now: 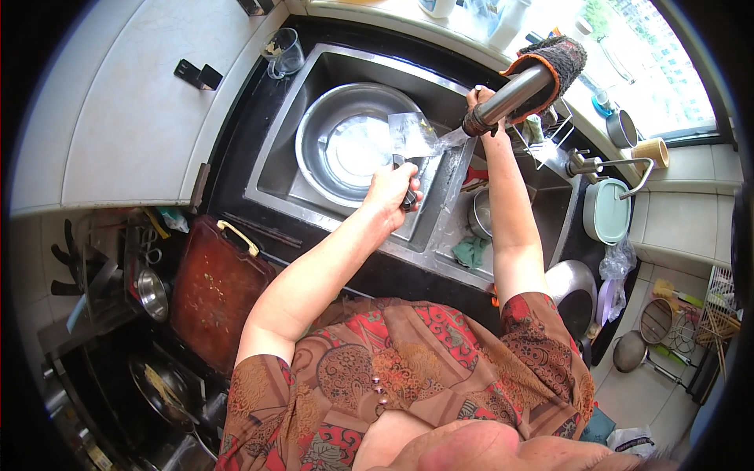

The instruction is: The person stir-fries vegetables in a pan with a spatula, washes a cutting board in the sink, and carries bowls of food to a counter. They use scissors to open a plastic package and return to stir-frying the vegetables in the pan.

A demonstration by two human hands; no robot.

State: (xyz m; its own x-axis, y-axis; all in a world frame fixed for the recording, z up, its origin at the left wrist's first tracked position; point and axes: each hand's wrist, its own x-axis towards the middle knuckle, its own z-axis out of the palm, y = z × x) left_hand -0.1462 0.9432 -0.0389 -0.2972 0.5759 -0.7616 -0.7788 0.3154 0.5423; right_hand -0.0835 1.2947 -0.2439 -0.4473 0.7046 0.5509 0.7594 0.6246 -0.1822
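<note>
My left hand grips the black handle of a cleaver. Its broad blade lies over the right rim of a metal basin, with small scraps on it. Water runs from the faucet spout onto the blade's right side. The basin sits in the left bowl of a stainless steel double sink. My right hand reaches behind the spout near the sink's back edge. The spout partly covers that hand, so what its fingers touch is hidden.
The right bowl holds a metal pot and a green cloth. A glass mug stands at the back left corner. Left of me are a reddish-brown cutting board with food bits, several knives and a frying pan.
</note>
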